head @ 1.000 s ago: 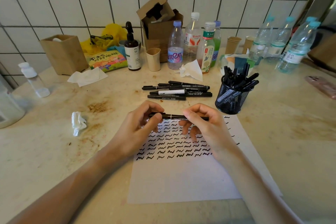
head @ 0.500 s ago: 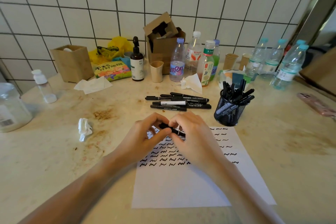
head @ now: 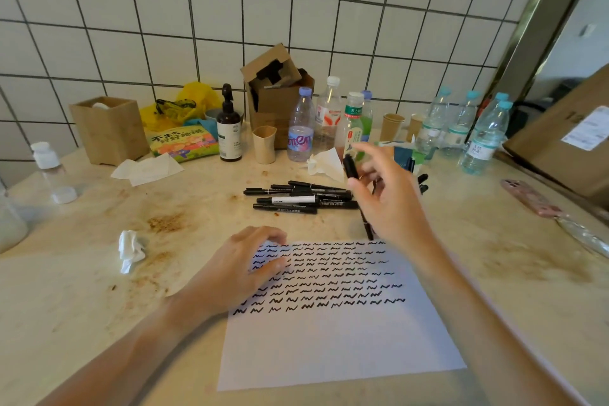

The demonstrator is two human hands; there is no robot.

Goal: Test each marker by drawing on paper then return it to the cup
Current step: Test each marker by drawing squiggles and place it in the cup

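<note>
The paper (head: pixel 333 333) lay flat on the counter (head: pixel 82 306), rows of squiggles across its upper half, and my left hand (head: pixel 240 270) rested on its corner, fingers loosely bent, holding nothing. My right hand (head: pixel 389 204) was raised in front of the cup, which it almost hid, pinching one marker (head: pixel 349 166) upright. I judged a blind drop could miss the crowded cup, or my wrist could scatter the loose markers (head: pixel 296 199) lying just beside it.

Left hand (head: pixel 245 269) flat, fingers relaxed, right hand (head: pixel 387 199) raised, pinching
</note>
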